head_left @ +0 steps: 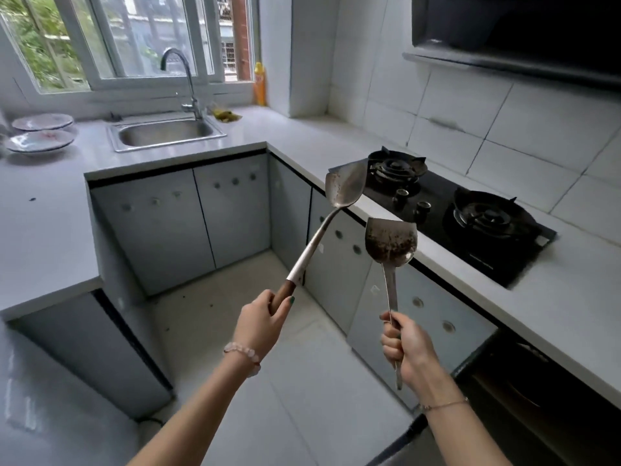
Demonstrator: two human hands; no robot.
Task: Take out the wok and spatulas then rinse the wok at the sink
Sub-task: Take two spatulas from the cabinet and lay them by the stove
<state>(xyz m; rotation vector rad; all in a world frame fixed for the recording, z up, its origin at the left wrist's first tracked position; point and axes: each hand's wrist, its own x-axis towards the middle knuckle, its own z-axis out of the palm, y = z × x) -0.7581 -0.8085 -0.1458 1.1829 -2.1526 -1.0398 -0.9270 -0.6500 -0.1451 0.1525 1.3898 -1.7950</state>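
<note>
My left hand [260, 322] grips the brown wooden handle of a long metal spatula [346, 186], whose blade points up toward the stove. My right hand [405, 346] holds a second, all-metal spatula [389, 242] upright by its thin handle; its blade is speckled with dark residue. Both are raised above the floor in front of the lower cabinets. The steel sink [166, 133] with its curved faucet [183, 79] sits far left under the window. An open cabinet [534, 391] at lower right shows a dark, rounded shape inside; I cannot tell what it is.
A black two-burner gas hob [450, 213] is set in the right counter, under a dark range hood [517, 31]. Stacked plates [40, 134] stand left of the sink. A yellow bottle [259, 84] and a yellow scrubber [224, 115] sit near the window corner.
</note>
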